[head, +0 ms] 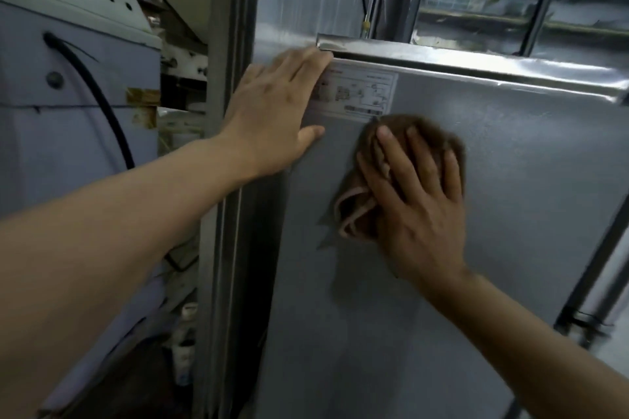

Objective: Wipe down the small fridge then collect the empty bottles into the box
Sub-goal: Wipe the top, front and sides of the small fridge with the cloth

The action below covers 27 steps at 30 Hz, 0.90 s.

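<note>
Grey metal fills most of the head view: the side panel of the small fridge (442, 248), dull and slightly textured, with a shiny strip of foil-like trim (476, 64) running along its top edge. The left hand (275, 112) lies flat and open against the panel's upper left corner, fingers spread toward the trim and thumb stretched out along the surface, partly covering a white label (360, 91) printed with small diagrams. The right hand (418, 200) is also open, palm down and fingers splayed, pressing a bunched brown cloth (357, 211) against the panel just below the label; the cloth's pinkish folded edge pokes out to the left of the palm, and its upper rim looks blurred. Left of the fridge stands a tall grey frame post (224, 146), and beyond it a pale machine housing (68, 132) with a black cable (102, 102) curving down its face and a patch of brown tape (143, 109) near its edge. Low in the gap between post and housing sit a few small white bottles (183, 343), too dim to make out further.
</note>
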Each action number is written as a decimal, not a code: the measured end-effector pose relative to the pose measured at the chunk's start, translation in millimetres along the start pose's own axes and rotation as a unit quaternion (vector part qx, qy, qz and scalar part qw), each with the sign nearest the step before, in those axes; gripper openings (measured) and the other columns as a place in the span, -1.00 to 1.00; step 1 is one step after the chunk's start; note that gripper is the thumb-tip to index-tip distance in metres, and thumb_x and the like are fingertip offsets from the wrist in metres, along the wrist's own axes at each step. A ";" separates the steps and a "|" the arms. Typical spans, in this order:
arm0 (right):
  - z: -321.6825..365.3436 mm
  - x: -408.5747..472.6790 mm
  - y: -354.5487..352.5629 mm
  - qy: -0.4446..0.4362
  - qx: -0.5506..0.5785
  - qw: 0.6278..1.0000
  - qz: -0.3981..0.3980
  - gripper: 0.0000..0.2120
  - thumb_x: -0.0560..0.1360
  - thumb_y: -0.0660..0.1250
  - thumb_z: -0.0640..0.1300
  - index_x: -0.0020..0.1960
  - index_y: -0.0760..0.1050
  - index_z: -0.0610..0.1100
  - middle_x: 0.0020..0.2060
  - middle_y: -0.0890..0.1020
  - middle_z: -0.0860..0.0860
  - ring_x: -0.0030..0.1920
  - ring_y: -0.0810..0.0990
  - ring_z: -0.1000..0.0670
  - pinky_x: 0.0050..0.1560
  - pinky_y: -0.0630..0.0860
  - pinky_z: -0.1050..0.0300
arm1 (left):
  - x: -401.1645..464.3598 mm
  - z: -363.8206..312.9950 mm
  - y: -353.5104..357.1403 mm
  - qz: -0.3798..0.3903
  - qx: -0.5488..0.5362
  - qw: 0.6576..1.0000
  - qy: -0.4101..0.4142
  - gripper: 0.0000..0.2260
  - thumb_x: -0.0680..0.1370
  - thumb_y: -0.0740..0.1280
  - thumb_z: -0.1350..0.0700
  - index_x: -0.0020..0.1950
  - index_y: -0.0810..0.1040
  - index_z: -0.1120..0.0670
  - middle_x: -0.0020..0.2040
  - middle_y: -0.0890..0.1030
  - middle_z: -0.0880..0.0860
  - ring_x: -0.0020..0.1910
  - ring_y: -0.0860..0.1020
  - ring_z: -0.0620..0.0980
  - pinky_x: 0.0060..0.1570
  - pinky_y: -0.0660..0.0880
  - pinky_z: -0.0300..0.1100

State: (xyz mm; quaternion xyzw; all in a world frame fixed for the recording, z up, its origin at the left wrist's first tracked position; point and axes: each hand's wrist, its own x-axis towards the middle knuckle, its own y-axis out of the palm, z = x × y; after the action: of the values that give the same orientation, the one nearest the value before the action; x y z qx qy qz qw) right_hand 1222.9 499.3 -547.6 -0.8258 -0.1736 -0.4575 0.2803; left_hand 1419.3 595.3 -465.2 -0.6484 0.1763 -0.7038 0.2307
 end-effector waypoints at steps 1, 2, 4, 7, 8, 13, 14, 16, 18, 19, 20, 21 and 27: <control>9.3 -5.2 5.9 -0.003 0.011 1.000 0.000 -0.36 0.44 0.38 0.00 0.47 0.29 -0.04 0.51 0.18 -0.05 0.49 0.14 -0.19 0.43 0.06 -0.23 | 0.0 1.8 0.4 -0.003 -0.005 1.000 0.004 -0.28 0.42 0.39 -0.04 0.48 0.15 0.09 0.47 0.24 0.09 0.43 0.23 0.09 0.31 0.21 0.06; 19.4 -16.8 12.3 -0.029 0.023 0.999 0.014 -0.38 0.43 0.38 0.01 0.45 0.32 -0.05 0.51 0.16 -0.05 0.47 0.18 -0.19 0.40 0.08 -0.22 | -0.4 3.0 0.9 -0.005 -0.012 1.000 0.005 -0.28 0.42 0.39 -0.05 0.48 0.14 0.08 0.48 0.23 0.08 0.44 0.22 0.08 0.32 0.21 0.06; 39.7 -50.1 22.6 -0.121 0.032 0.990 0.069 -0.41 0.40 0.39 0.06 0.39 0.41 -0.07 0.53 0.12 -0.02 0.35 0.32 -0.18 0.32 0.15 -0.17 | -1.1 4.2 2.2 -0.008 -0.022 1.000 0.003 -0.27 0.43 0.39 -0.05 0.49 0.12 0.07 0.50 0.19 0.06 0.45 0.19 0.07 0.32 0.21 0.07; 57.7 -89.5 28.1 -0.212 0.025 0.965 0.155 -0.42 0.42 0.32 0.09 0.40 0.39 -0.07 0.52 0.15 0.00 0.30 0.34 -0.12 0.38 0.07 -0.06 | -2.7 3.8 3.1 0.001 -0.028 1.000 -0.005 -0.25 0.44 0.38 -0.06 0.51 0.07 0.04 0.52 0.13 0.02 0.46 0.18 0.05 0.32 0.23 0.09; 59.3 -92.8 26.7 -0.218 0.026 0.960 0.173 -0.42 0.43 0.26 0.09 0.41 0.37 -0.06 0.51 0.16 0.00 0.30 0.34 -0.11 0.40 0.05 -0.05 | -2.6 3.6 2.8 0.007 -0.032 0.999 -0.007 -0.25 0.45 0.37 -0.06 0.52 0.04 0.03 0.53 0.10 0.01 0.46 0.17 0.04 0.33 0.23 0.09; 41.4 -35.8 8.8 -0.184 0.003 0.973 0.138 -0.40 0.41 0.15 -0.02 0.46 0.30 -0.06 0.50 0.18 -0.04 0.36 0.32 -0.15 0.33 0.18 -0.11 | -5.6 10.4 -4.4 0.056 -0.112 0.992 -0.003 -0.23 0.48 0.36 0.14 0.54 -0.06 -0.03 0.56 -0.04 -0.06 0.50 0.09 0.01 0.44 0.14 0.01; 35.3 -14.8 6.4 -0.157 0.000 0.980 0.120 -0.39 0.42 0.16 -0.02 0.47 0.28 -0.06 0.50 0.18 -0.05 0.42 0.26 -0.15 0.35 0.16 -0.13 | -9.8 13.4 -6.9 0.057 -0.141 0.988 -0.009 -0.24 0.49 0.34 0.19 0.54 -0.05 -0.03 0.56 -0.03 -0.06 0.51 0.05 -0.02 0.46 0.10 0.00; 28.6 25.2 3.0 -0.124 -0.013 0.987 0.098 -0.39 0.45 0.20 0.01 0.49 0.25 -0.06 0.50 0.19 -0.06 0.48 0.17 -0.15 0.42 0.08 -0.16 | -22.5 19.0 -10.0 0.046 -0.192 0.980 -0.030 -0.27 0.49 0.33 0.25 0.53 0.00 -0.02 0.55 0.04 -0.04 0.51 0.07 -0.05 0.47 0.10 -0.01; 31.7 50.7 5.0 -0.116 -0.024 0.989 0.088 -0.39 0.47 0.24 0.04 0.49 0.24 -0.04 0.50 0.20 -0.05 0.50 0.13 -0.16 0.46 -0.02 -0.16 | -39.3 24.5 -9.8 0.025 -0.218 0.973 -0.065 -0.30 0.48 0.34 0.27 0.51 0.07 -0.01 0.52 0.13 -0.03 0.47 0.19 -0.03 0.44 0.18 -0.03; 35.3 56.4 7.8 -0.112 -0.024 0.990 0.079 -0.41 0.49 0.25 0.05 0.48 0.26 -0.03 0.50 0.22 -0.04 0.50 0.12 -0.16 0.46 -0.03 -0.16 | -48.0 27.5 -8.1 0.013 -0.222 0.971 -0.086 -0.32 0.48 0.34 0.27 0.50 0.10 -0.02 0.50 0.17 -0.02 0.43 0.25 -0.03 0.40 0.23 -0.06; 39.0 58.6 10.9 -0.109 -0.025 0.991 0.071 -0.44 0.51 0.24 0.06 0.47 0.28 -0.03 0.50 0.23 -0.03 0.50 0.12 -0.16 0.46 -0.03 -0.17 | -56.8 30.8 -5.2 0.002 -0.223 0.969 -0.105 -0.34 0.48 0.34 0.28 0.49 0.13 -0.02 0.49 0.21 -0.02 0.40 0.30 -0.03 0.36 0.27 -0.11; 42.3 58.2 14.2 -0.110 -0.027 0.991 0.066 -0.48 0.52 0.23 0.07 0.45 0.32 -0.03 0.49 0.25 -0.03 0.50 0.13 -0.16 0.46 -0.01 -0.19 | -65.4 34.1 -1.6 -0.007 -0.221 0.968 -0.121 -0.35 0.48 0.33 0.28 0.48 0.14 -0.02 0.47 0.24 -0.01 0.37 0.33 -0.03 0.30 0.30 -0.15; 80.7 2.7 39.2 -0.262 -0.001 0.957 0.126 -0.72 0.47 0.26 0.03 0.11 0.52 -0.08 0.23 0.54 -0.11 0.31 0.40 -0.22 0.34 0.17 -0.16 | -109.4 40.6 19.5 0.037 -0.231 0.961 -0.149 -0.38 0.48 0.33 0.29 0.46 0.18 -0.02 0.40 0.30 -0.01 0.27 0.41 -0.02 0.16 0.37 -0.15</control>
State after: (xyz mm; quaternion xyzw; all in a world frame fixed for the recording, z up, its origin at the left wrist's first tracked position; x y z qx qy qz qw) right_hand 1298.7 518.9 -591.4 -0.9322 -0.1346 -0.1865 0.2795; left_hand 1467.3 641.6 -562.9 -0.7746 0.3214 -0.5305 0.1238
